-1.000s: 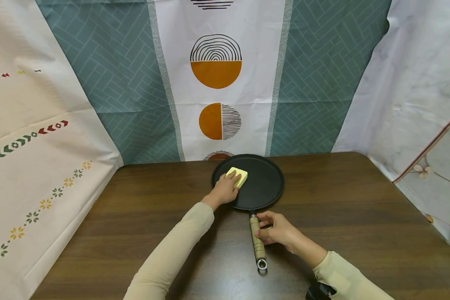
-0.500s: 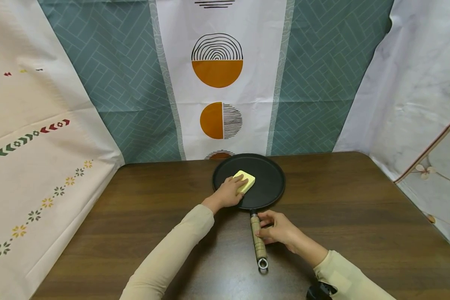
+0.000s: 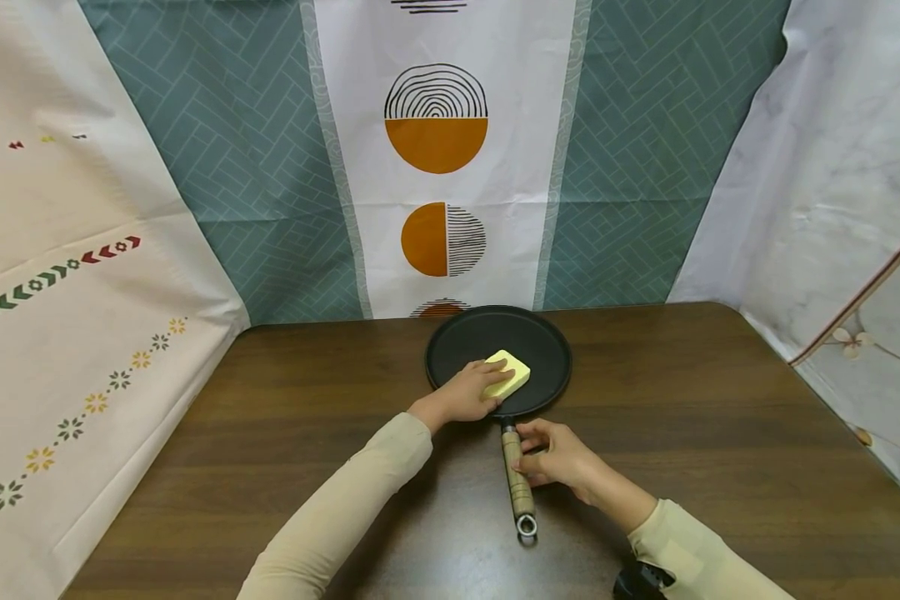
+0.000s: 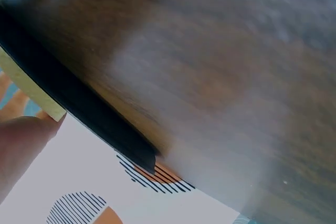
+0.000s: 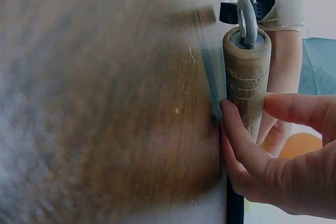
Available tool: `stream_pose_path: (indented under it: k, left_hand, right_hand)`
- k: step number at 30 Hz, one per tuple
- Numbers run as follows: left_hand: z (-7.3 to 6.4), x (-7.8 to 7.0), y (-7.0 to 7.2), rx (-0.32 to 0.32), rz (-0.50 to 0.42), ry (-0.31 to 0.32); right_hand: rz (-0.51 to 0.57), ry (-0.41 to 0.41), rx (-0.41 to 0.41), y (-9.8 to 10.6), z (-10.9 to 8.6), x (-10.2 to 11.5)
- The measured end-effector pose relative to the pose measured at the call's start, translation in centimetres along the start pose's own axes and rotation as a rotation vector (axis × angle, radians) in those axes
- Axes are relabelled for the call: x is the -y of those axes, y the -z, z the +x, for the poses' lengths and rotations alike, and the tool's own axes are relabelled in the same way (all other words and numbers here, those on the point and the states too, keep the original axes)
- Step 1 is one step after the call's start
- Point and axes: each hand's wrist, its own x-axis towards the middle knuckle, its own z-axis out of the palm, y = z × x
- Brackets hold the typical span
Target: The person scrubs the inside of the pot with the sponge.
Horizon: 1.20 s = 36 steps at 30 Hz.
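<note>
A black flat round pan point(image 3: 543, 346) lies on the table in the head view, its wooden handle point(image 3: 521, 487) pointing toward me. My left hand point(image 3: 467, 394) holds a pale yellow sponge point(image 3: 520, 379) against the pan's surface, fingers spread over its top. In the left wrist view the thumb meets the edge of the sponge point(image 4: 34, 93), just above the dark pan rim point(image 4: 79, 98). My right hand point(image 3: 562, 457) grips the handle near the pan. Seen from the right wrist, thumb and fingertips pinch the handle point(image 5: 245, 72) from opposite sides; a metal ring hangs at its end.
The dark brown wooden table point(image 3: 307, 467) spreads around the pan. Behind it hangs a patterned teal and white cloth point(image 3: 255, 167), with pale cloths at both sides. A black band point(image 3: 637, 581) sits at the right sleeve.
My left hand has slid the sponge across the pan, rightward and somewhat nearer to me. The right hand keeps its hold on the handle, and the pan stays in place.
</note>
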Motion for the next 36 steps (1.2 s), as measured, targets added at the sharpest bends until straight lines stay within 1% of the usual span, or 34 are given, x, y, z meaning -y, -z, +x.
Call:
stream_pose_path:
  k: [6,13,19,26,29,36]
  left_hand:
    - [0.2,-0.2,-0.1,0.032,0.004,-0.045]
    - [0.5,-0.2,0.0,0.059,0.001,-0.144]
    - [1.1,-0.4,-0.2,0.071,0.003,-0.189]
    - [1.8,-1.0,-0.4,0.082,0.013,-0.197]
    - [2.1,-1.3,-0.6,0.087,0.023,-0.183]
    - [2.7,-2.2,-0.8,0.097,0.051,-0.125]
  right_hand:
    - [0.004,-0.001,0.008,0.1,0.0,0.0]
    - [0.008,0.008,0.015,0.1,-0.1,0.0]
    - [0.014,0.012,0.019,0.1,0.0,-0.1]
    - [0.016,0.009,0.026,0.3,0.0,-0.2]
    - [0.016,0.007,0.031,0.3,0.0,-0.2]
    - [0.017,0.022,0.041,0.2,0.0,-0.2]
